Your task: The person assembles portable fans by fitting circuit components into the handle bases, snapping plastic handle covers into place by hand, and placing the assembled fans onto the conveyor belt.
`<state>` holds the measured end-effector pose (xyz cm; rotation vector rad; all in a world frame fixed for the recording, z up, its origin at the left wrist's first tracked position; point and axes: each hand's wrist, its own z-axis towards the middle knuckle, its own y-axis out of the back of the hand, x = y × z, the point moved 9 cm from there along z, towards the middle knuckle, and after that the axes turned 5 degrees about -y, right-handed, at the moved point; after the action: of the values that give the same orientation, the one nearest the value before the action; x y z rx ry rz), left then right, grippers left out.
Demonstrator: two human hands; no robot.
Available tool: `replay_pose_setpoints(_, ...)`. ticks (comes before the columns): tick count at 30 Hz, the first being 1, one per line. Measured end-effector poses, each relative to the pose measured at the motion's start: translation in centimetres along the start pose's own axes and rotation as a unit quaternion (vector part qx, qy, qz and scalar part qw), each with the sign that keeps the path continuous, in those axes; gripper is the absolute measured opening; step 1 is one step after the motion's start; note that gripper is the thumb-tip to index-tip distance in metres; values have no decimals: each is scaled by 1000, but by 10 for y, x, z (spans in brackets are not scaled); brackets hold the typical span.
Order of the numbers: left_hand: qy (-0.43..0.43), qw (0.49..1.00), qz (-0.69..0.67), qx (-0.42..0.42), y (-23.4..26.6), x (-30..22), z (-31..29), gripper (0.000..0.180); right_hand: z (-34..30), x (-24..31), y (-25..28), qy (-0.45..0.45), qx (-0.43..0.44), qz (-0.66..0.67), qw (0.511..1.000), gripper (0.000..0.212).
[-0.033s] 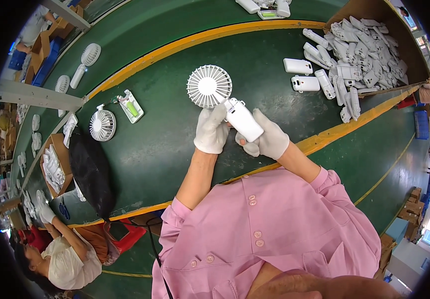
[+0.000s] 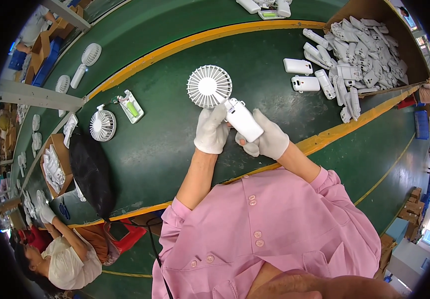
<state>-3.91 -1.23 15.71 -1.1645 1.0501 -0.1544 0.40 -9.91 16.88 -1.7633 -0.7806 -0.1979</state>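
Between my gloved hands is a white handheld fan, its round caged head (image 2: 209, 85) pointing away from me and its handle (image 2: 245, 120) slanting toward my right. My left hand (image 2: 212, 130) is closed at the neck, where the head meets the handle. Wrapped around the handle's lower right side is my right hand (image 2: 270, 137), with a bare fingertip showing through its white glove. Left of them on the green table lies an opened fan: its caged head (image 2: 103, 125) is wired to a handle half (image 2: 131, 106) that holds a green battery.
At the far right a cardboard box (image 2: 414, 60) spills white handle shells (image 2: 369, 55); several loose shells (image 2: 305, 83) lie beside it. Leftward are a black bag (image 2: 91, 172), a smaller box (image 2: 65, 159) and a metal post (image 2: 35, 93). Finished-looking fans (image 2: 91, 54) sit beyond the yellow edge. A co-worker (image 2: 73, 259) sits lower left.
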Motion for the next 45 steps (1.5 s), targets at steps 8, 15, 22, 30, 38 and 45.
replay_pose_setpoints(8,70,994,65,57,-26,-1,-4,25,6,16,12,15,-12,-62,998,54)
replay_pose_setpoints(15,35,996,62,49,-29,14,-1,57,0,76,-4,168,-224,-522,806,43)
replay_pose_setpoints(22,58,986,-74,-136,-10,36,3,42,-17,77,-39,317,-326,-754,474,48)
replay_pose_setpoints(30,62,976,-103,-182,5,34,9,45,-28,132,-6,193,-373,-773,475,43)
replay_pose_setpoints(38,143,984,-103,-20,-24,38,12,45,-2,333,89,240,-479,-758,371,39)
replay_pose_setpoints(45,202,971,-125,-32,-26,43,10,44,38,428,145,149,-572,-774,229,33)
